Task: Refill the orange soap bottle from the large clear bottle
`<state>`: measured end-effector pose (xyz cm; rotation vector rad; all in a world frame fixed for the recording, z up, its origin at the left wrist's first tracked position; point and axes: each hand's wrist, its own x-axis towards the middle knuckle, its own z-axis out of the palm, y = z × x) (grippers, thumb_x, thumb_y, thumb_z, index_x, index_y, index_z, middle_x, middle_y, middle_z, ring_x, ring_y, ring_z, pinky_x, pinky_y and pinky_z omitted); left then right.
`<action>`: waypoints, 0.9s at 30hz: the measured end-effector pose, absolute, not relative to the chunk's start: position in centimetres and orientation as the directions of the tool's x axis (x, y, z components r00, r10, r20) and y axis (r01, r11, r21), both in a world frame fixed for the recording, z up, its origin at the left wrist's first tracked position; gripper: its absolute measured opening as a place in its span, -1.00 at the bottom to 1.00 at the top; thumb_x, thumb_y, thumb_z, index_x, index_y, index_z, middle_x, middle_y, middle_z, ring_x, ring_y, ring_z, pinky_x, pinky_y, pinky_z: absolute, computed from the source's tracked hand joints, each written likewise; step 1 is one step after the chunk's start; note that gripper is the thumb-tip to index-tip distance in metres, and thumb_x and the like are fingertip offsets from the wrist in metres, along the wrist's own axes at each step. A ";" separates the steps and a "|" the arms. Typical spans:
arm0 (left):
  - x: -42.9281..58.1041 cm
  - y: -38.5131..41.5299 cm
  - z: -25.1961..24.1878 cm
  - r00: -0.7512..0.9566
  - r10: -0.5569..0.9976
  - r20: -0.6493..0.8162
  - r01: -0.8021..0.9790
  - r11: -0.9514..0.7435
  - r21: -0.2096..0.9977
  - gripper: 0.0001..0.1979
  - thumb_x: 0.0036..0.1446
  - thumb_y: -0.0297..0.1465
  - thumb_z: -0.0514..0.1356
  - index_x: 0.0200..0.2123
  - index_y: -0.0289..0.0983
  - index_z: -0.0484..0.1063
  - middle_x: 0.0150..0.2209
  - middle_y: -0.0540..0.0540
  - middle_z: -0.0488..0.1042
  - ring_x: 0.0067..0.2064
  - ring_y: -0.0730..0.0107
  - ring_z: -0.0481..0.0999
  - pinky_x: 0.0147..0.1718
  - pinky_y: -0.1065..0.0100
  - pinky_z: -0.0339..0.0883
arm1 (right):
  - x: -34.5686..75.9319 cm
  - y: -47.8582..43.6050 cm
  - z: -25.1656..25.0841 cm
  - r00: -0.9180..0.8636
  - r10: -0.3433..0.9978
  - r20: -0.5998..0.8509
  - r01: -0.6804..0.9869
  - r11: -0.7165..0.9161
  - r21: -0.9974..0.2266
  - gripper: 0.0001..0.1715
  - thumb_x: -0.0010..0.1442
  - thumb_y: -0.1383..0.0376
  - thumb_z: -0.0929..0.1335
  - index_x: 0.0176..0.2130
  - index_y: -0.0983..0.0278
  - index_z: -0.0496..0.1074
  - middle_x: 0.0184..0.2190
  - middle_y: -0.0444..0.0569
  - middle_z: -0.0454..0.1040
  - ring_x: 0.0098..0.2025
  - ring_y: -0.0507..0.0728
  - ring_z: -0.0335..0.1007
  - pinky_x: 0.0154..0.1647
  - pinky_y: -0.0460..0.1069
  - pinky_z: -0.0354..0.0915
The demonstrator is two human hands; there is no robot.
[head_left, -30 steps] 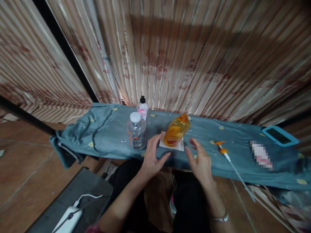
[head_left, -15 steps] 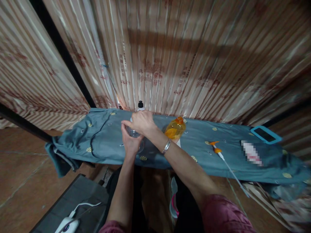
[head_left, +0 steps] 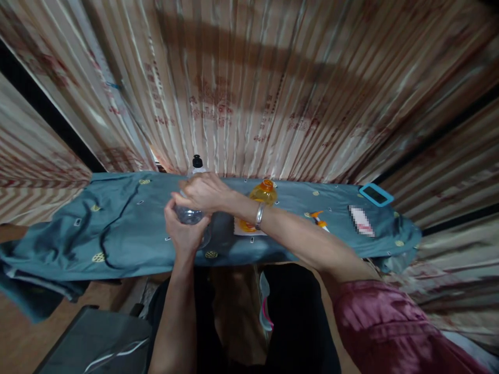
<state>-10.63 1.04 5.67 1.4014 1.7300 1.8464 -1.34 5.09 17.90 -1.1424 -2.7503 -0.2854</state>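
Observation:
My left hand (head_left: 185,228) is wrapped round the lower part of a clear plastic bottle (head_left: 189,214) on the cloth-covered bench. Over its upper part lies my right hand (head_left: 206,192), with fingers curled and a silver bracelet on the wrist. A black cap (head_left: 197,161) shows just beyond the right hand. The hand hides whether this cap joins the bottle below. Close to the right forearm stands an amber bottle (head_left: 264,192) with an orange neck, partly covered by the arm. An orange and white pump head (head_left: 319,221) lies further right, its lower end hidden by the forearm.
The bench has a blue-green cloth (head_left: 128,223). On its right are a blue-framed device (head_left: 376,195) and a blurred-out packet (head_left: 361,221). A striped curtain (head_left: 234,104) hangs close behind. At lower left is a dark surface (head_left: 101,332) with a white cable.
The view has shifted right, so the bench things sit further left. Both hands remain at the clear bottle. My right forearm now covers more of the amber bottle and the pump's tube.

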 end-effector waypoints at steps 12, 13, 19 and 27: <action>-10.6 1.2 6.1 -0.515 0.722 0.463 0.382 -0.290 0.878 -0.21 -0.30 -0.34 0.46 0.06 -0.27 0.27 0.08 -0.21 0.43 0.16 -0.08 0.41 0.19 -0.06 0.27 | -1.2 4.2 20.2 -0.634 0.748 0.194 0.762 0.648 -0.006 -0.27 0.35 -0.07 0.09 -0.03 0.44 0.48 -0.07 0.27 0.53 -0.01 0.34 0.47 -0.08 0.14 0.31; -10.6 1.2 6.1 -0.518 0.721 0.460 0.387 -0.282 0.878 -0.21 -0.30 -0.34 0.46 0.06 -0.28 0.27 0.08 -0.21 0.43 0.15 -0.08 0.41 0.19 -0.06 0.28 | -1.3 4.2 20.2 -0.637 0.746 0.195 0.759 0.651 -0.013 -0.33 0.35 -0.03 0.13 -0.03 0.44 0.48 -0.06 0.27 0.53 -0.01 0.35 0.46 -0.09 0.14 0.31; -10.6 0.9 6.3 -0.500 0.723 0.477 0.408 -0.290 0.866 -0.23 -0.27 -0.30 0.46 0.06 -0.25 0.27 0.08 -0.20 0.43 0.13 -0.01 0.43 0.17 0.01 0.31 | -1.3 5.0 19.7 -0.680 0.706 0.197 0.713 0.700 -0.044 -0.46 0.31 0.10 0.17 -0.09 0.46 0.50 -0.10 0.28 0.54 -0.03 0.35 0.48 -0.13 0.10 0.30; -10.5 1.1 6.2 -0.495 0.715 0.494 0.429 -0.293 0.854 -0.20 -0.27 -0.24 0.45 0.08 -0.33 0.28 0.05 -0.25 0.44 0.10 -0.06 0.45 0.14 -0.04 0.33 | -0.5 5.5 20.2 -0.736 0.663 0.141 0.666 0.745 -0.027 -0.39 0.34 0.07 0.12 -0.05 0.48 0.47 -0.07 0.30 0.53 0.00 0.34 0.47 -0.14 0.07 0.28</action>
